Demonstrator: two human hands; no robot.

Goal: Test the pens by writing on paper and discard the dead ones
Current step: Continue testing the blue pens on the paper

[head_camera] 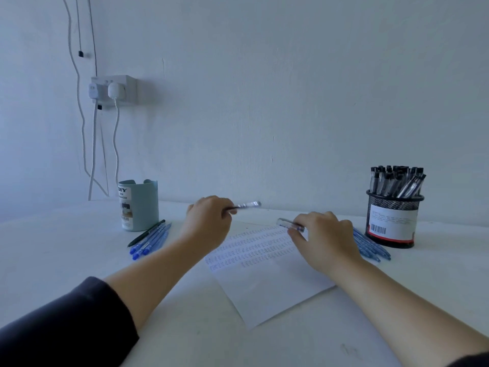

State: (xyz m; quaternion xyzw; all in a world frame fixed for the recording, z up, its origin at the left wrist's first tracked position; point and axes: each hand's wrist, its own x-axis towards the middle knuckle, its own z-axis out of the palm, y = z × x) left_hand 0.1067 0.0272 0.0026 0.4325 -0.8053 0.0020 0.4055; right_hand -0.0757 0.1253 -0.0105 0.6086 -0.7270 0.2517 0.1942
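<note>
A sheet of paper with several rows of scribbled marks lies in the middle of the white table. Above its far left corner my left hand grips a clear-barrelled pen that points right. My right hand hovers over the paper's right part and pinches a clear pen piece, probably a cap. Several blue pens and a dark one lie left of the paper. More blue pens lie behind my right hand.
A black mesh cup full of black-capped pens stands at the right. A pale green desk organiser stands at the back left. A wall socket with plugs and hanging cables is above it.
</note>
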